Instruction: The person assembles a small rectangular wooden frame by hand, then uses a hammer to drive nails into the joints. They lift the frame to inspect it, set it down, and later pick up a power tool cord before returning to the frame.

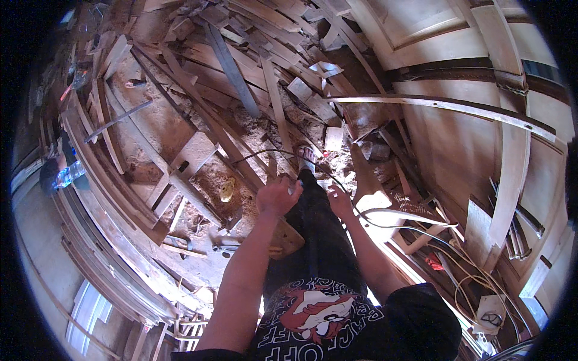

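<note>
My left hand (pixel 279 196) hangs over my dark-trousered leg, fingers loosely curled and apart, with nothing visible in it. Nearby on the right, my right hand (pixel 341 202) is also half curled, and I see nothing held in it. A thin black cable (pixel 344 184) passes close by its fingers; whether they touch I cannot tell. Beyond both hands, my foot in a sandal (pixel 306 157) stands among wood scraps. A long wooden strip (pixel 226 141) runs diagonally toward the left hand, and a tan board (pixel 288 239) shows behind my left forearm.
Piled boards (pixel 232 66) cover the far floor. Long curved strips (pixel 108 210) lie along the left, near a plastic bottle (pixel 69 174). A wooden bar (pixel 445 103) slants across the right, before panelled doors (pixel 448 162). Loose cables (pixel 475 274) coil at lower right.
</note>
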The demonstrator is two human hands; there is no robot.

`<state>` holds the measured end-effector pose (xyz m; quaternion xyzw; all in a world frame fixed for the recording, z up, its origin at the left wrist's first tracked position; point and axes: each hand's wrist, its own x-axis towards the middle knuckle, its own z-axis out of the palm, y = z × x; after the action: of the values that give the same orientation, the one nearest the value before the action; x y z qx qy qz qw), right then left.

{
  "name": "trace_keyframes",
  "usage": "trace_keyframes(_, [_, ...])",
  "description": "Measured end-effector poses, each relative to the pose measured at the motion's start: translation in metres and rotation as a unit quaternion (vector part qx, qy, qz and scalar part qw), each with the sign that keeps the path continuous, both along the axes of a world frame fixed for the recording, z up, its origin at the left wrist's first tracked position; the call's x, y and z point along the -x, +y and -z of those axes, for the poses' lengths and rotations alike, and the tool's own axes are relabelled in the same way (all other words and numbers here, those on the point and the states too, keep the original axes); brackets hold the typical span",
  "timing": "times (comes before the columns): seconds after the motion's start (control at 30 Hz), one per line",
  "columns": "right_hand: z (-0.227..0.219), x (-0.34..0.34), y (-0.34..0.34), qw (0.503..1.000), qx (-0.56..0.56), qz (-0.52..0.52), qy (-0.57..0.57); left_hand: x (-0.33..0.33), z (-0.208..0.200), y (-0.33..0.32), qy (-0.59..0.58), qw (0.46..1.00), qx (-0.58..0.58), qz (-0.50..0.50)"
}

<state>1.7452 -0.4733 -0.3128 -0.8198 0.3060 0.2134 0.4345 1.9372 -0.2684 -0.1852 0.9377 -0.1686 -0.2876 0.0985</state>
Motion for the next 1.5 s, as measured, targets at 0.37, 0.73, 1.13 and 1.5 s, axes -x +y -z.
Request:
trace_keyframes(0.37, [0.012,0.011,-0.005,0.998,-0.023,0.050,0.020,0.001,0.001,-0.004,0.030,0.998,-0.063,-0.001])
trace_keyframes(0.73, [0.023,-0.014,0.007,0.969,-0.178,0.134,0.104,-0.006,-0.007,-0.010,-0.055,0.998,0.004,0.018])
trace_keyframes(1.13, [0.026,-0.017,0.002,0.945,-0.214,0.201,0.145,0.005,0.014,0.001,-0.060,0.994,-0.029,0.091])
trace_keyframes(1.5, [0.027,-0.012,0.006,0.892,-0.334,0.295,0.072,0.004,0.008,-0.003,-0.070,0.995,-0.051,0.045])
